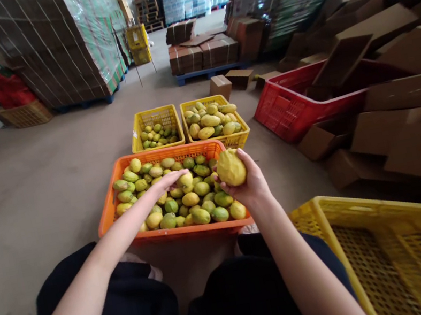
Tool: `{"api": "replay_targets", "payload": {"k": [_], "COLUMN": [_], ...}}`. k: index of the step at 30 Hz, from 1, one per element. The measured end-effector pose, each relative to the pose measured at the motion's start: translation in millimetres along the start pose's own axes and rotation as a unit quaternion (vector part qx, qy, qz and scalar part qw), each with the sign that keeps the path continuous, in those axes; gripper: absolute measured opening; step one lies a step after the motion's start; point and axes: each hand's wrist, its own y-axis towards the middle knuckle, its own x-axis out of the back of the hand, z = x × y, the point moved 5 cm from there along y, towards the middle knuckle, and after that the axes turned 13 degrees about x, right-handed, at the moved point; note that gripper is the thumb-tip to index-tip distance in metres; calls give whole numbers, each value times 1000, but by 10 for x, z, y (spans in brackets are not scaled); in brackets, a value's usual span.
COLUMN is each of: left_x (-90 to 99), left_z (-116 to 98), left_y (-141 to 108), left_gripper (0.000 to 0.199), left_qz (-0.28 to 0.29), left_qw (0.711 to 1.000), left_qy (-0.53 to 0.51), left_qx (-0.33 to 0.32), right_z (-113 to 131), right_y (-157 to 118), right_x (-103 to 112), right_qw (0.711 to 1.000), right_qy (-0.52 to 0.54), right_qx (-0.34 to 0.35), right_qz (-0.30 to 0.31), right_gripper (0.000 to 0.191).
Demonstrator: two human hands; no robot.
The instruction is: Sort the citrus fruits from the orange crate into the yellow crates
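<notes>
My right hand (248, 181) is closed around a large yellow papaya (231, 168) with a lumpy, ridged skin, held up over the right end of an orange crate (112, 210). Over the middle of that crate, my left hand (171, 180) has its fingers curved over a smaller yellow papaya (185, 181); its thumb is mostly hidden. Many green and yellow papayas (191, 199) lie below both hands, filling the orange crate on the floor in front of my knees.
Behind stand two yellow crates, one with small green fruit (158, 134), one heaped with larger yellow papayas (210, 120). A yellow crate (389, 202) is at my right knee. A red crate (287, 106) and piled cardboard boxes (419, 137) occupy the right. Wrapped pallets (49, 50) stand behind.
</notes>
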Motion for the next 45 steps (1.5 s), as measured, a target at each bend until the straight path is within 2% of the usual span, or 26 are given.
{"api": "replay_targets", "payload": {"k": [2, 4, 8, 12, 15, 17, 20, 25, 27, 30, 34, 38, 41, 45], "left_x": [174, 276, 322, 277, 223, 196, 209, 271, 290, 334, 366, 379, 372, 346], "left_z": [-68, -116, -102, 25, 70, 47, -29, -206, -261, -314, -350, -331, -320, -321], "left_y": [-285, -586, -1023, -1132, -1092, -1063, -1054, -1168, -1228, -1293, -1348, -1329, -1328, -1382], "left_gripper": [22, 23, 36, 56, 44, 33, 34, 57, 61, 61, 56, 58, 62, 60], "left_qz": [6, 27, 82, 95, 92, 96, 90, 69, 62, 52, 48, 43, 43, 55], "left_qw": [996, 984, 938, 890, 855, 843, 855, 912, 918, 920, 919, 921, 930, 936], "left_qy": [-77, -164, -337, -443, -509, -529, -506, -317, -244, -177, -96, -89, -113, -192], "left_qx": [53, 70, 8, -42, -29, -24, -67, -250, -306, -345, -379, -378, -347, -290], "right_z": [-109, -249, -560, -770, -814, -806, -732, -601, -558, -490, -400, -375, -384, -388], "right_y": [2, 14, 54, 87, 95, 99, 78, -63, -109, -126, -112, -106, -107, -121], "right_x": [-61, -119, -242, -344, -399, -409, -449, -640, -699, -736, -746, -754, -746, -731], "right_qw": [1000, 999, 997, 986, 969, 957, 930, 872, 853, 829, 776, 727, 729, 755], "right_qy": [-20, -33, -64, -108, -130, -159, -206, -233, -235, -236, -255, -293, -302, -298], "right_qx": [-13, -19, -3, 58, 120, 158, 245, 376, 412, 460, 534, 572, 565, 537], "right_qz": [5, 7, 41, 111, 174, 186, 181, 212, 218, 215, 220, 240, 241, 231], "right_gripper": [32, 30, 23, 27, 41, 47, 54, 52, 51, 51, 49, 45, 45, 44]}}
